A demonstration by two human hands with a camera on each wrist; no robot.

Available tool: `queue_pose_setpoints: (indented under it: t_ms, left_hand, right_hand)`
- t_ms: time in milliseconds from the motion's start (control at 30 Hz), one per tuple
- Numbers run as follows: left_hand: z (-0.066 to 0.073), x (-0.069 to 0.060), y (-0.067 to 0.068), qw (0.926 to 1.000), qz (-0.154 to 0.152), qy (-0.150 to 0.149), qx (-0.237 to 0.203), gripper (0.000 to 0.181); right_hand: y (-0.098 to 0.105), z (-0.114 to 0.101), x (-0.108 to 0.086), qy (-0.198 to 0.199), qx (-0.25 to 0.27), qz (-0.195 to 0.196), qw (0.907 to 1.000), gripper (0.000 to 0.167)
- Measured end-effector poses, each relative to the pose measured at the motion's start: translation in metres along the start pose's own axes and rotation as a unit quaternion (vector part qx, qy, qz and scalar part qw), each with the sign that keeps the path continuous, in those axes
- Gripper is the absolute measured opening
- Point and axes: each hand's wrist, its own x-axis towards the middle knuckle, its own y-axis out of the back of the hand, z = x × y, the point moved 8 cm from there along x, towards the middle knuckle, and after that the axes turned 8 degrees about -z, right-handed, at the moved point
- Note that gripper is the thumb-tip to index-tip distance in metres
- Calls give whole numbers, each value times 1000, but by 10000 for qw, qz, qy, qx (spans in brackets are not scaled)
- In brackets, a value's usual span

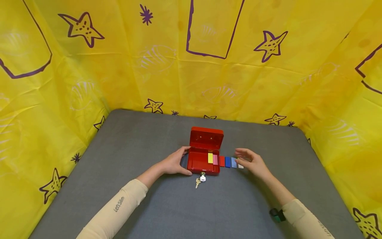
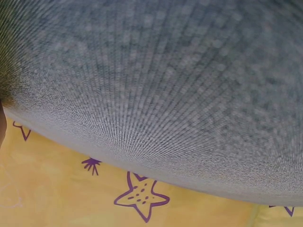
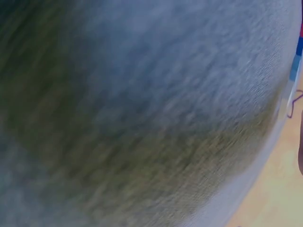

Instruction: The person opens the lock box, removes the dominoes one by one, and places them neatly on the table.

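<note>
A small red cash box [image 1: 197, 162] stands on the table with its lid [image 1: 206, 139] raised. My left hand [image 1: 173, 163] grips its left side, thumb at the front corner and fingers toward the back. Inside, at the right, are a yellow block [image 1: 210, 158] and a pink block [image 1: 215, 160]. Outside the right wall, a red block [image 1: 222, 161], a blue block [image 1: 228, 162], a light blue block [image 1: 234, 162] and a white block [image 1: 240, 166] continue the row. My right hand [image 1: 252, 163] is over the row's right end, fingers loosely bent; a small greenish patch by its fingertips is unclear.
A key [image 1: 203, 178] sits in the box's front lock, and a second key [image 1: 198, 182] hangs or lies beside it. The grey table [image 1: 143, 132] is bordered by yellow patterned cloth [image 1: 167, 79] at the back and sides. Both wrist views show mainly grey table surface.
</note>
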Motion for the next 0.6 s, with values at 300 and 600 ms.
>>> queue_pose_setpoints:
  t_ms: [300, 600]
  left_hand:
    - [0, -1, 0, 10000, 5, -40, 12, 101]
    - [0, 0, 1, 10000, -24, 21, -14, 102]
  right_hand:
    - [-8, -11, 7, 157, 125, 223, 9996, 47]
    - [-21, -27, 17, 190, 242, 72, 9995, 46]
